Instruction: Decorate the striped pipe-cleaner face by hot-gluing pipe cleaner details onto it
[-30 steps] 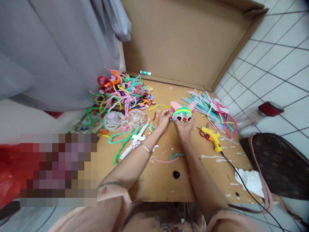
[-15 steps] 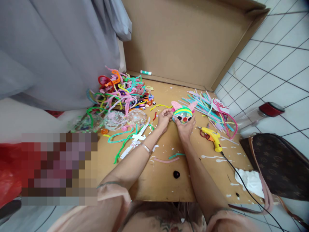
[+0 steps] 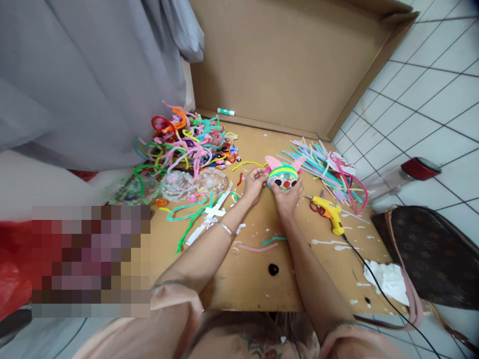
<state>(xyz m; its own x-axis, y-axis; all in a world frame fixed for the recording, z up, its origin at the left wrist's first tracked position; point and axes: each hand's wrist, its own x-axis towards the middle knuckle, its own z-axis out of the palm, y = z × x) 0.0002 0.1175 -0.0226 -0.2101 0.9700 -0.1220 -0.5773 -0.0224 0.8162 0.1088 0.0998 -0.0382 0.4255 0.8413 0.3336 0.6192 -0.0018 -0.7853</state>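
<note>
A small clear ball (image 3: pixel 284 172) is decorated as an animal face, with pink pipe-cleaner ears, green and yellow bands, black eyes and a red nose. My right hand (image 3: pixel 287 198) grips it from below, thumb and fingers around its lower part. At the ball's left edge, beside a pink tuft, my left hand (image 3: pixel 255 183) is closed in a pinch. What lies between those fingertips is hidden. To the right of my right hand, a yellow hot glue gun (image 3: pixel 329 213) lies on the table with its nozzle pointing left.
Tangled colourful pipe cleaners (image 3: pixel 187 139) are heaped at the back left, near clear craft balls (image 3: pixel 177 184). Straight pipe cleaners (image 3: pixel 318 164) lie at the back right. A cardboard panel (image 3: pixel 284 65) stands behind. A brown handbag (image 3: pixel 434 254) and crumpled tissue (image 3: pixel 387 281) are at right.
</note>
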